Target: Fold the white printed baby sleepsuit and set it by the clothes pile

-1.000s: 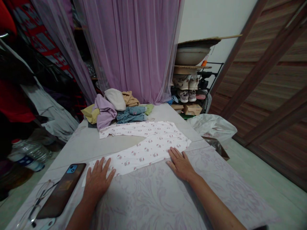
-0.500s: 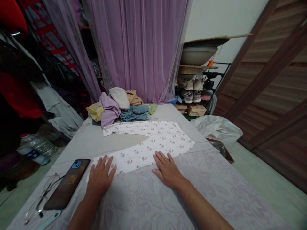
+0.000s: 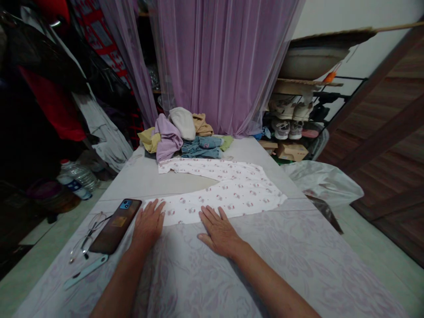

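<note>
A pair of white patterned trousers (image 3: pixel 238 185) lies spread flat on the bed-like surface, its two legs pointing left and its waist to the right. My left hand (image 3: pixel 149 223) rests flat on the cuff of the nearer leg, fingers stretched out. On the near edge of the same leg lies my right hand (image 3: pixel 219 230), palm down with its fingers spread and the thumb apart. Neither hand grips the cloth. The cuff's end is partly hidden under my left hand.
Left of my left hand lie a dark phone (image 3: pixel 115 227), eyeglasses (image 3: pixel 86 240) and a pale blue flat tool (image 3: pixel 86 271). Crumpled clothes (image 3: pixel 185 137) are heaped at the far end. A shoe rack (image 3: pixel 291 119) and a plastic bag (image 3: pixel 326 181) stand off to the right.
My right hand has slid left along the near leg, closer to my left hand. My left hand stays at the cuff. The whole view has shifted, so things appear further right.
</note>
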{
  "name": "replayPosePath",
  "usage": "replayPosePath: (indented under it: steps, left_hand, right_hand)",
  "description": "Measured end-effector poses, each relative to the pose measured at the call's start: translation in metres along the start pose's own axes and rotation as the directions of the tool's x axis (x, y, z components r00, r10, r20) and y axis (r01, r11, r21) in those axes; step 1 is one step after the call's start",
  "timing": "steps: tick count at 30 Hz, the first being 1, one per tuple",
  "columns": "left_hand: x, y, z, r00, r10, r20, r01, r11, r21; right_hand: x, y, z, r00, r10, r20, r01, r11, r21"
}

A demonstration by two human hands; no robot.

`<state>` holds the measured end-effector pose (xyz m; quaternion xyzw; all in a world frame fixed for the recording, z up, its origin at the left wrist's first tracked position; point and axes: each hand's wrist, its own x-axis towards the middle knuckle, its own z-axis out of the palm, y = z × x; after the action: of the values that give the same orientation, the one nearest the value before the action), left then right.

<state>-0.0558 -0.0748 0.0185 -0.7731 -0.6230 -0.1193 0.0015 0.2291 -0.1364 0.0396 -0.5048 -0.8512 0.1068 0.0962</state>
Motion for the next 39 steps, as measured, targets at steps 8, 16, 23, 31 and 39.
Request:
replayPosePath:
  steps: [8,16,23,31,39]
  left_hand:
    - [0.0,-0.017,-0.017,0.983,-0.14,-0.118,0.126,0.985,-0.117]
    - [-0.004,-0.015,-0.037,0.952,-0.304,0.025,0.304,0.953,-0.012]
    - [-0.006,0.002,-0.056,0.901,-0.404,0.156,0.4,0.915,0.059]
    - [-0.003,0.009,-0.07,0.837,-0.519,0.174,0.52,0.853,0.044]
    - [-0.006,0.008,-0.051,0.955,-0.262,-0.135,0.263,0.965,-0.013]
  right_hand:
    - [0.01,0.005,0.002,0.994,0.047,-0.102,-0.044,0.999,0.026]
    - [0.012,0.019,0.006,0.958,0.064,-0.279,-0.03,0.992,0.125]
    - [0.012,0.015,0.006,0.956,0.046,-0.291,-0.017,0.995,0.099]
    - [0.01,0.012,0.003,0.962,0.014,-0.272,0.017,0.994,0.112]
    - [0.005,0.006,0.001,0.969,-0.018,-0.247,0.053,0.99,0.133]
